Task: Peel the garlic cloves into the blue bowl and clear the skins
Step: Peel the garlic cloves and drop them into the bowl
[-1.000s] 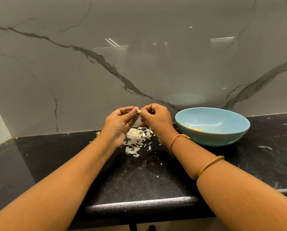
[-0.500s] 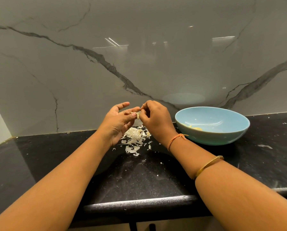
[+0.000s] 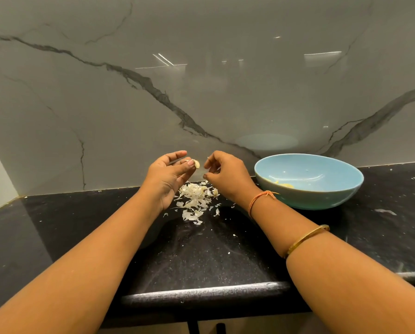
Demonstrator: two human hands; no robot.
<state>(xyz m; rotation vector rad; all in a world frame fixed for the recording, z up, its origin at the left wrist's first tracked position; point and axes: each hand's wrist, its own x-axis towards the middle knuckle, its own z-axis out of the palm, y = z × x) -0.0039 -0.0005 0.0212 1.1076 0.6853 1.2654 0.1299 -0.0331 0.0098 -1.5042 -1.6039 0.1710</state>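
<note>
2 hands in frame, both raised just above the counter (image 3: 201, 256). Left hand (image 3: 170, 179): pinching 1 garlic clove (image 3: 196, 163) at the tips of thumb and fingers, index finger extended above it. Right hand (image 3: 225, 174): just right of the clove, small gap, not touching it; fingers curled in, thumb against them. There may be a wisp of skin pinched at the fingertips, but it's too small, so I can't tell. 1 pile of skins (image 3: 194, 198) on the counter directly under and between the two hands; there are too many flakes to count, and a few loose bits are scattered on the side of the pile nearer the person. 1 blue bowl (image 3: 322, 198) to the right of the right hand, just beside that wrist, sitting on the counter. Pale yellow peeled garlic (image 3: 284, 185) lies in the bowl's bottom on the side nearest the right hand; the piece count isn't resolvable. Right arm carries 2 bands: 1 orange thread (image 3: 259, 200) at the wrist, 1 gold bangle (image 3: 306, 238) further up the forearm. Veined marble wall (image 3: 201, 92) beyond both hands.
</note>
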